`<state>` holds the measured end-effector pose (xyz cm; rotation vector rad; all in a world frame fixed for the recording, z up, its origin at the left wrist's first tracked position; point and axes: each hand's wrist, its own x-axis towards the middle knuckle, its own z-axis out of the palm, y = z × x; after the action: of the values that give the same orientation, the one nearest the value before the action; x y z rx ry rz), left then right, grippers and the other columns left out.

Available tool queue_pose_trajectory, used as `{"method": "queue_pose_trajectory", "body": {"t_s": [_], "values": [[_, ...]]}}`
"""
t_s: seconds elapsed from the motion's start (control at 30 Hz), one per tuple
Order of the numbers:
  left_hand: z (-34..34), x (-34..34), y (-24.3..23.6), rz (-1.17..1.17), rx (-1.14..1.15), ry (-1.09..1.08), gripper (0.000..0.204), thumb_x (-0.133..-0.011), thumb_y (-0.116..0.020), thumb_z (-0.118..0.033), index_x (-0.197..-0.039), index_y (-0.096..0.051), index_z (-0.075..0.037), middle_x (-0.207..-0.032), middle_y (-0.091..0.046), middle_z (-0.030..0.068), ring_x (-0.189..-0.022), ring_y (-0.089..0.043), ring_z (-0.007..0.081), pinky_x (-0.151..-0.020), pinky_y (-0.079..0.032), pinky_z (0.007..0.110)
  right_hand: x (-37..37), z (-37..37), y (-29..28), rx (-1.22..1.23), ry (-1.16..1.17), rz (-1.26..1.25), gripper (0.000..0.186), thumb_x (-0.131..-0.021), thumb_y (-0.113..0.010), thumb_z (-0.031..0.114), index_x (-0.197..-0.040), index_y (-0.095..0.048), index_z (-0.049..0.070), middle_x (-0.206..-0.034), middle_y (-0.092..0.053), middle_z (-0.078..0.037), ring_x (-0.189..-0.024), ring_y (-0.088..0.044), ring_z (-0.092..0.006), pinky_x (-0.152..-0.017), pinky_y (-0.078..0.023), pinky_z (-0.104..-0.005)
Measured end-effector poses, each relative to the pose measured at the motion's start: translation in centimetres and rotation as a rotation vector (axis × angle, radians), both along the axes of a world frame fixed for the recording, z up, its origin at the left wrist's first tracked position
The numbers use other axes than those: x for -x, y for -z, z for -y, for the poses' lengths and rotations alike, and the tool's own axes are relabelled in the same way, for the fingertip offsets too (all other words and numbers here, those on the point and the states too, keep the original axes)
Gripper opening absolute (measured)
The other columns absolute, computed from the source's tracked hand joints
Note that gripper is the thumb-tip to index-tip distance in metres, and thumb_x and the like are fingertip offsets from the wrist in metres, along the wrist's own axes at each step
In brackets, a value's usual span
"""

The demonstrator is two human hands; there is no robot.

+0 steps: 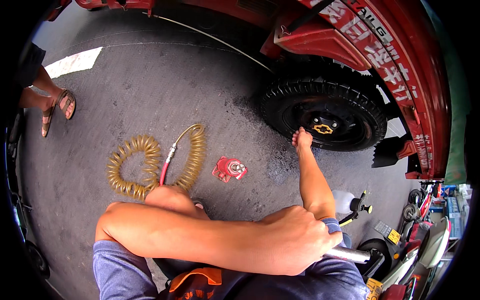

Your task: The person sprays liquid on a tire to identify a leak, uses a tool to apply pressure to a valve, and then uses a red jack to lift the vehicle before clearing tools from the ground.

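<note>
My left forearm crosses in front of me, and my left hand is closed in a fist around a shiny metal bar, whose end sticks out to the right. Stretched forward, my right hand is at the lower left edge of a black wheel on a red vehicle. Its fingers are curled together; what they hold, if anything, is hidden. A yellow emblem marks the wheel's hub, with wheel nuts beside it. On the asphalt left of the wheel stands a small red bottle jack.
A coiled amber air hose with a red-handled end lies left of the jack. By my right elbow is a white spray bottle. Parked motorbikes line the lower right. A person's sandalled feet are at far left.
</note>
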<state>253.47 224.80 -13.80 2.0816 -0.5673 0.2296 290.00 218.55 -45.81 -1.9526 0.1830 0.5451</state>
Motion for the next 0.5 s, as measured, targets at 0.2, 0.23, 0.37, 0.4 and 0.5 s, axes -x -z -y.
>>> {"method": "queue_pose_trajectory", "body": {"t_s": [0.2,0.23,0.37,0.4,0.5], "values": [[-0.3,-0.7,-0.1,-0.092,-0.016,0.047,0.035,-0.086,-0.063,-0.024,-0.110,-0.054,0.000,-0.073,-0.064,0.0137,-0.057,-0.065,0.0324,-0.047,-0.051,0.045,0.7,-0.3,0.4,0.053,0.009,0.060,0.028,-0.092,-0.062,0.035,-0.093,-0.055,0.008,-0.066,-0.055,-0.003,-0.047,-0.051,-0.0134,-0.038,-0.044,-0.0279],[-0.4,-0.7,-0.2,-0.107,-0.019,0.048,0.035,-0.086,-0.064,-0.025,-0.110,-0.054,0.000,-0.074,-0.065,0.0141,-0.058,-0.066,0.0329,-0.048,-0.051,0.045,0.7,-0.4,0.1,0.065,0.017,0.048,0.023,-0.089,-0.066,0.027,-0.097,-0.054,0.008,-0.070,-0.055,-0.003,-0.047,-0.051,-0.0127,-0.038,-0.044,-0.0269],[-0.4,-0.9,-0.3,-0.101,-0.019,0.088,0.035,-0.087,-0.064,-0.026,-0.110,-0.054,-0.001,-0.075,-0.065,0.0142,-0.059,-0.067,0.0335,-0.049,-0.052,0.046,-0.1,0.2,0.5,-0.081,0.009,-0.077,0.035,-0.098,-0.053,0.034,-0.079,-0.057,0.005,-0.062,-0.060,-0.006,-0.045,-0.052,-0.0143,-0.038,-0.042,-0.0282],[-0.5,-0.9,-0.4,-0.123,-0.029,0.084,0.036,-0.087,-0.064,-0.026,-0.110,-0.054,-0.001,-0.075,-0.065,0.0143,-0.060,-0.067,0.0338,-0.049,-0.052,0.046,0.1,-0.1,0.3,-0.091,0.010,-0.125,0.039,-0.098,-0.052,0.038,-0.079,-0.057,0.005,-0.062,-0.059,-0.006,-0.045,-0.051,-0.0147,-0.038,-0.041,-0.0282],[-0.7,-1.0,-0.6,-0.138,-0.038,0.073,0.037,-0.087,-0.063,-0.026,-0.113,-0.055,-0.001,-0.077,-0.066,0.0145,-0.061,-0.067,0.0346,-0.051,-0.052,0.046,0.6,-0.2,-0.5,-0.068,-0.016,-0.167,0.035,-0.096,-0.056,0.036,-0.080,-0.056,0.005,-0.064,-0.060,-0.006,-0.046,-0.052,-0.0146,-0.039,-0.043,-0.0278]]}}
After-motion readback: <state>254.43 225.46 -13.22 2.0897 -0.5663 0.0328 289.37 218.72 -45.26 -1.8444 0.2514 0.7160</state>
